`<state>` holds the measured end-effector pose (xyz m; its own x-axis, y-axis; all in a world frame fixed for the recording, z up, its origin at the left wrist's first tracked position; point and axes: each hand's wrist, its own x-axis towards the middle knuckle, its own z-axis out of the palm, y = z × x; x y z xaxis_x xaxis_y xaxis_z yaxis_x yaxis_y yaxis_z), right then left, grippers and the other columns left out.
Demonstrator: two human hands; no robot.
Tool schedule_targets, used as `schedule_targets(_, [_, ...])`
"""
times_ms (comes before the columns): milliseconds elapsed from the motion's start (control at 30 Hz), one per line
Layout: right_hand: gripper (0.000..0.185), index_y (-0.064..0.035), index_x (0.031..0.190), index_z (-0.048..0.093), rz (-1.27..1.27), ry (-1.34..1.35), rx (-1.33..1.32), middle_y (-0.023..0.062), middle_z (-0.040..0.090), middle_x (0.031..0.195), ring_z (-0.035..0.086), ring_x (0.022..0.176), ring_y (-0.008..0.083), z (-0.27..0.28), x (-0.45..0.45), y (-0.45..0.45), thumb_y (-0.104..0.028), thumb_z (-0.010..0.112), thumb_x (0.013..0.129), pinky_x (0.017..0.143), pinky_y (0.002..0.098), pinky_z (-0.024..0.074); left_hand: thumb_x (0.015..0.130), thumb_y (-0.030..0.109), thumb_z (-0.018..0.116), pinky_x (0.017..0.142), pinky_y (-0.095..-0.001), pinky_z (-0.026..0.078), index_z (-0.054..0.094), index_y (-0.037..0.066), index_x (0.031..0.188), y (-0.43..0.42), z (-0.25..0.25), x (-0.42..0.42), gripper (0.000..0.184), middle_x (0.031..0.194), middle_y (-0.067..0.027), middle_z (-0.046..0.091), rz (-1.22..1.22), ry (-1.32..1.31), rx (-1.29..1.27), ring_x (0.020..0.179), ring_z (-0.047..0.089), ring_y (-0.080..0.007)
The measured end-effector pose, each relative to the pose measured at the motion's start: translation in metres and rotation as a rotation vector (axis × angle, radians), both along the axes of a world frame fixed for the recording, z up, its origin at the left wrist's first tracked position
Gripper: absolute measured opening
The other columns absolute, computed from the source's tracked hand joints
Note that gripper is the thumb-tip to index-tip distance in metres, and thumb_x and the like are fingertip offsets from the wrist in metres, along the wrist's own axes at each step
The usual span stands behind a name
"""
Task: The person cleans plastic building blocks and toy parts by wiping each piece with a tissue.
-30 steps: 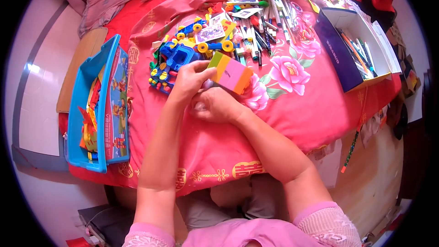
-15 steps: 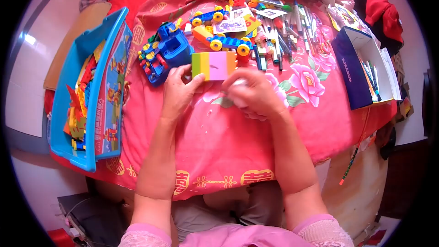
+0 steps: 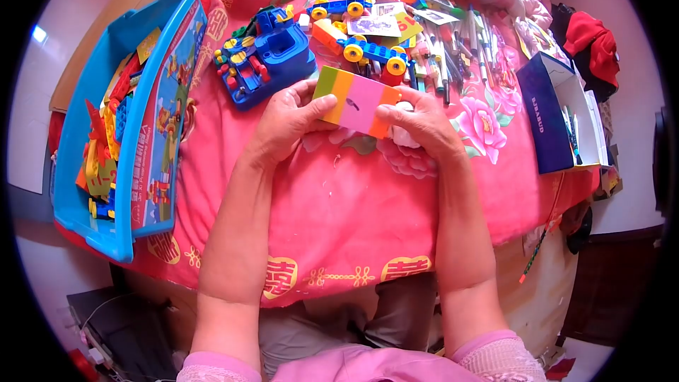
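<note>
Green, yellow, pink and orange stripes mark a block [image 3: 353, 101] held tilted above a red bedspread [image 3: 353, 219] in the head view; the left hand [image 3: 288, 122] grips its green end; the right hand [image 3: 428, 125], blurred half a second ago, now pinches the orange end, partly hiding a white wad [image 3: 404, 134]; a blue toy tub [image 3: 276, 71], wheeled toy [image 3: 377, 54] and pens [image 3: 443, 71] lie just beyond; a blue bin [image 3: 126, 219] stands left, a dark box [image 3: 544, 120] right.
</note>
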<state>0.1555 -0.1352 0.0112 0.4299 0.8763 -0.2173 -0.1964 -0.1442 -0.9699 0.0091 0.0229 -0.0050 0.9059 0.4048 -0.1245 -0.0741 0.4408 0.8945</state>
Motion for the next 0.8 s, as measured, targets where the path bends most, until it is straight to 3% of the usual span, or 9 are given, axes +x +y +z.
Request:
schedule_targets(167, [0.028, 0.0006, 0.095, 0.048, 0.078, 0.161, -0.026, 0.0074, 0.048, 0.053, 0.041, 0.030, 0.0111, 0.016, -0.010, -0.002, -0.018, 0.062, 0.080, 0.023, 0.0253, 0.0283, 0.081, 0.014, 0.063, 0.078, -0.0301, 0.051, 0.047, -0.005, 0.115, 0.004, 0.005, -0.005, 0.042, 0.104, -0.0112, 0.057, 0.029, 0.011, 0.138, 0.091, 0.060, -0.0181])
schedule_targets(300, [0.028, 0.0012, 0.095, 0.048, 0.053, 0.095, 0.008, 0.0076, 0.048, 0.052, 0.041, 0.030, 0.0116, 0.002, -0.004, 0.002, -0.016, 0.063, 0.079, 0.023, 0.0255, 0.0284, 0.080, 0.016, 0.064, 0.072, -0.0290, 0.053, 0.048, -0.005, 0.113, 0.007, 0.008, -0.007, 0.042, 0.100, -0.0119, 0.059, 0.004, 0.046, 0.115, 0.088, 0.061, -0.0179])
schedule_targets(400, [0.027, 0.0018, 0.094, 0.049, 0.050, 0.171, 0.013, 0.0081, 0.048, 0.051, 0.041, 0.029, 0.0123, 0.005, -0.003, -0.003, -0.016, 0.063, 0.078, 0.024, 0.0255, 0.0290, 0.080, 0.015, 0.064, 0.070, -0.0281, 0.054, 0.050, -0.004, 0.111, 0.027, 0.001, -0.015, 0.039, 0.096, -0.0126, 0.060, -0.053, -0.071, -0.192, 0.083, 0.062, -0.0183])
schedule_targets(433, [0.028, 0.0020, 0.094, 0.049, 0.060, 0.213, 0.015, 0.0084, 0.048, 0.051, 0.041, 0.030, 0.0127, 0.006, -0.002, -0.005, -0.016, 0.063, 0.078, 0.024, 0.0254, 0.0294, 0.081, 0.015, 0.062, 0.068, -0.0262, 0.055, 0.050, -0.003, 0.110, 0.031, 0.002, -0.019, 0.036, 0.093, -0.0124, 0.061, 0.019, -0.057, -0.121, 0.078, 0.063, -0.0174])
schedule_targets(533, [0.027, 0.0017, 0.093, 0.050, 0.070, 0.237, 0.031, 0.0096, 0.048, 0.050, 0.042, 0.030, 0.0140, 0.009, -0.001, -0.004, -0.017, 0.063, 0.078, 0.024, 0.0253, 0.0300, 0.085, 0.018, 0.057, 0.070, -0.0293, 0.056, 0.047, -0.003, 0.114, 0.023, -0.001, -0.015, 0.037, 0.097, -0.0144, 0.060, 0.015, 0.082, 0.060, 0.084, 0.063, -0.0209])
schedule_targets(667, [0.026, 0.0011, 0.093, 0.051, 0.015, 0.186, 0.050, 0.0109, 0.049, 0.050, 0.042, 0.030, 0.0143, 0.005, -0.001, -0.001, -0.017, 0.062, 0.078, 0.025, 0.0254, 0.0300, 0.087, 0.020, 0.055, 0.075, -0.0273, 0.053, 0.047, -0.004, 0.116, 0.022, -0.003, -0.013, 0.038, 0.105, -0.0137, 0.058, 0.037, 0.044, 0.097, 0.093, 0.060, -0.0185])
schedule_targets(800, [0.027, 0.0020, 0.093, 0.050, 0.044, 0.170, 0.035, 0.0110, 0.049, 0.050, 0.042, 0.029, 0.0139, 0.003, 0.000, -0.002, -0.017, 0.062, 0.078, 0.023, 0.0256, 0.0298, 0.087, 0.026, 0.055, 0.084, -0.0254, 0.045, 0.048, -0.003, 0.118, 0.014, -0.006, -0.007, 0.043, 0.109, -0.0119, 0.055, 0.312, 0.021, 0.527, 0.103, 0.053, -0.0157])
